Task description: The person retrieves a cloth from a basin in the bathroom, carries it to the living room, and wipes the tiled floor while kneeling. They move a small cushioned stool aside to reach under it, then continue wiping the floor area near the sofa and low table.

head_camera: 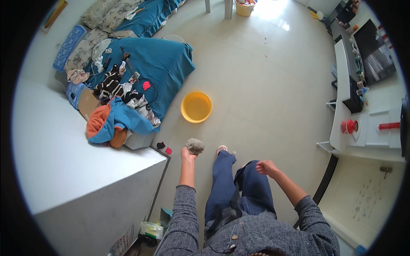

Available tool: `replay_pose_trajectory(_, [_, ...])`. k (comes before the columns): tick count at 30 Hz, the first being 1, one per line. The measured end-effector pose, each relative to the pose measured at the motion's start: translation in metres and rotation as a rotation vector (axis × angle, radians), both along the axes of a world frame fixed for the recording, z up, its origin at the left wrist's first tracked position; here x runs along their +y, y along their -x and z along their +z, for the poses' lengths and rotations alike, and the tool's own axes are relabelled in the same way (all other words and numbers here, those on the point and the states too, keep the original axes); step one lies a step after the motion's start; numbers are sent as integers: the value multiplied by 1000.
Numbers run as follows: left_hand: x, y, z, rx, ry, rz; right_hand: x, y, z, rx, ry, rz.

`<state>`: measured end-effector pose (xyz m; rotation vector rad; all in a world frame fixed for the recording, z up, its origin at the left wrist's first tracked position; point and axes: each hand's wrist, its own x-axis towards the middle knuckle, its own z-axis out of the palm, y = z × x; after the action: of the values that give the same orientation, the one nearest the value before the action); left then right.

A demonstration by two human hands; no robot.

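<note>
My left hand (189, 154) is closed around a crumpled grey-beige cloth (195, 146), held out in front of me, left of my legs. Beyond it on the tiled floor stands a round yellow plastic basin (196, 107); whether it holds water I cannot tell. My right hand (267, 168) hangs by my right knee with its fingers curled, and no object shows in it.
A sofa with a teal cover (160, 60), piled with clothes and a blue and orange jacket (120, 120), stands left. A white-topped half wall (96, 166) is nearer. Right are a TV cabinet (344, 64) and an open door (362, 188). Hair ties (168, 150) lie on the floor.
</note>
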<state>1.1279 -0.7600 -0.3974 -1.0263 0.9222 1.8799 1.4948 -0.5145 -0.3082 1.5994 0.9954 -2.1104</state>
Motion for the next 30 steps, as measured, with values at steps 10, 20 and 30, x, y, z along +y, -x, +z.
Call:
replay_pose_trajectory(10, [145, 142, -129, 237, 260, 85, 151, 74, -92, -172, -21, 230])
replay_pose_trajectory(20, [169, 47, -127, 196, 451, -302, 264, 138, -138, -63, 38, 543])
replay_pose_trajectory(30, [220, -124, -144, -120, 580, -717, 218, 167, -220, 428, -265, 496])
